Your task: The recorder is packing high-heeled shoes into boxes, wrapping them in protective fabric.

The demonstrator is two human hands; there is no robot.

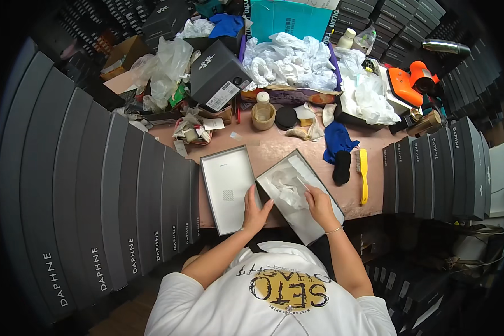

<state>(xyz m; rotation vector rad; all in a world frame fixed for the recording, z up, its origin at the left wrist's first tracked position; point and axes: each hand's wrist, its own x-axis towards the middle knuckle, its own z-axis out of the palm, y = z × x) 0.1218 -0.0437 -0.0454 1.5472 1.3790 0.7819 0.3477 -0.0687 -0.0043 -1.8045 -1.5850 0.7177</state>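
Note:
A shoebox (326,183) with dark outer sides lies tilted on the table before me, lined with white tissue paper (285,187) that is crumpled at its far left part. Inside the box, my right hand (320,210) is closed, pinching a thin white edge that looks like part of this paper. To the left lies a pale box lid (225,190), inside face up. My left hand (256,214) is open, thumb apart from the fingers, at the gap between lid and box. Whether anything lies under the paper is hidden.
Stacked grey shoeboxes rise at the left (109,207) and right (431,173). A yellow brush (364,176), a blue cloth (339,143) and a black pad (341,168) lie right of the box. Beyond are a bottle (262,109) and a carton of white crumpled paper (291,61).

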